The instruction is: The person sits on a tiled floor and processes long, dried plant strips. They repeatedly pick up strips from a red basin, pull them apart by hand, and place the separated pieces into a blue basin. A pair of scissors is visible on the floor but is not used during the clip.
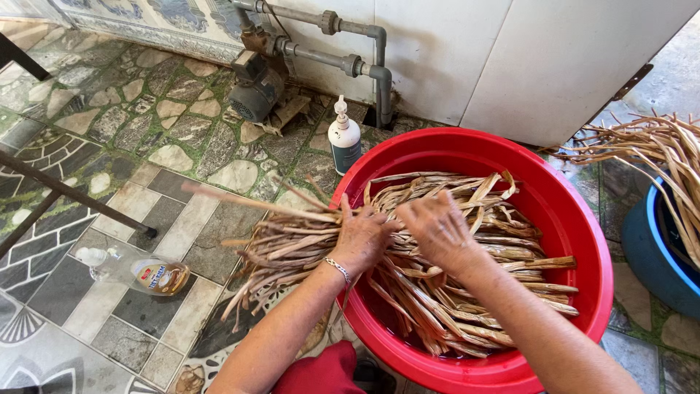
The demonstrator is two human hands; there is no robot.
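Both hands [401, 233] clasp dried brown strips [452, 270] | long, flat, wet | red basin [583, 219]

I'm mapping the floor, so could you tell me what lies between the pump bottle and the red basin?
Head view: only bare stone floor separates the pump bottle from the red basin.

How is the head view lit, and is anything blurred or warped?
Head view: hard sunlight from upper right, white wall nearly blown out; sharp shadows on the tiled floor; left hand and right hand on the dried strips are sharp; wide-angle bending at edges.
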